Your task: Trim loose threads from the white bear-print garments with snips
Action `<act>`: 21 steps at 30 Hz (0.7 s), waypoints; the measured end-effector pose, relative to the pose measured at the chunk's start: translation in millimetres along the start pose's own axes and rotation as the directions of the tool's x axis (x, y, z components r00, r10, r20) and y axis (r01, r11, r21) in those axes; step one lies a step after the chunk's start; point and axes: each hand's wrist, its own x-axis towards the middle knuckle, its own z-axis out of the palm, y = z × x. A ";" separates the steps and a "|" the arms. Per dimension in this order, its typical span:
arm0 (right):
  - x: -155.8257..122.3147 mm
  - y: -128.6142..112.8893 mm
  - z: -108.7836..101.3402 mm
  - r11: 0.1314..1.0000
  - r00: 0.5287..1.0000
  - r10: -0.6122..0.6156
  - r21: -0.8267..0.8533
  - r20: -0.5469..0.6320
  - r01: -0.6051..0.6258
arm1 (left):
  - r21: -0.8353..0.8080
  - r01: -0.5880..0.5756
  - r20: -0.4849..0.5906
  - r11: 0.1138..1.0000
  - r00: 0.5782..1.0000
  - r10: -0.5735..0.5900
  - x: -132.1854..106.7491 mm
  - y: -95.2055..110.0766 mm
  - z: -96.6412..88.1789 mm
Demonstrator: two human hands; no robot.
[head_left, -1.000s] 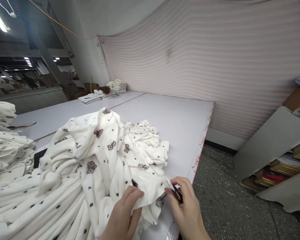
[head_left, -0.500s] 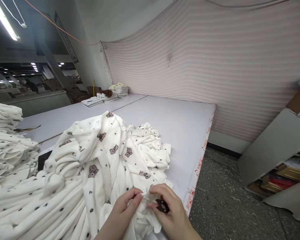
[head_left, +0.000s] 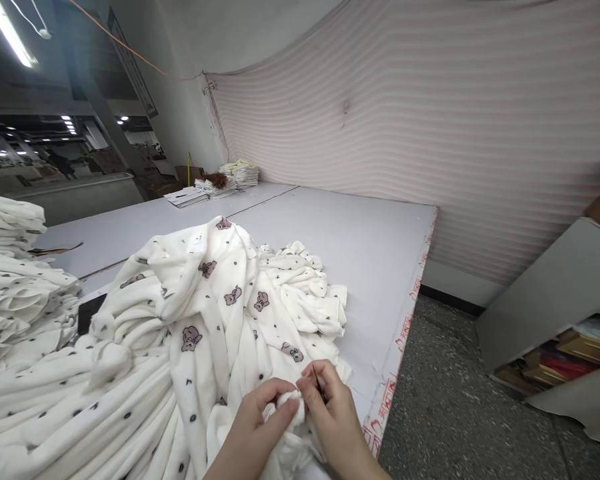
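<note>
A large heap of white fleecy fabric (head_left: pixel 240 333) with brown bear prints and small dark marks lies across the table before me. My left hand (head_left: pixel 267 417) pinches a bunched edge of it between thumb and fingers. Close against it, my right hand (head_left: pixel 333 413) is closed around small dark thread snips (head_left: pixel 319 385), whose thin pointed end shows between thumb and forefinger. The right thumb and fingertip meet at the cloth's edge; I cannot tell whether they grip it too. Most of the snips is hidden in the palm.
More white fabric is piled at the left (head_left: pixel 25 293), near a dark flat object (head_left: pixel 89 313). Folded stacks (head_left: pixel 243 175) sit at the table's (head_left: pixel 375 247) back. A striped pink-white sheet (head_left: pixel 405 113) hangs behind. A grey shelf unit (head_left: pixel 540 300) stands right, across the floor.
My right hand has turned, so the snips now show edge-on rather than broadside. My left hand has drawn a bunch of cloth up between its fingers. The view has shifted slightly.
</note>
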 end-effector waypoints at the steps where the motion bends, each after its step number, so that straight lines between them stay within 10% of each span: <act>1: -1.8 -1.5 -3.2 0.999 1.000 0.015 0.030 0.014 -0.015 | -0.026 0.006 -0.034 1.000 0.999 -0.007 -0.2 -1.0 -0.1; 13: -6.2 -7.8 -23.3 0.990 0.979 -0.042 -0.125 0.198 0.068 | 0.055 -0.057 0.076 0.997 0.996 0.053 -0.7 2.7 -0.5; 21: -3.8 -0.6 -28.3 0.954 0.950 0.186 0.186 0.252 -0.236 | 0.033 -0.018 0.021 0.999 1.000 0.017 -2.0 -2.1 -6.7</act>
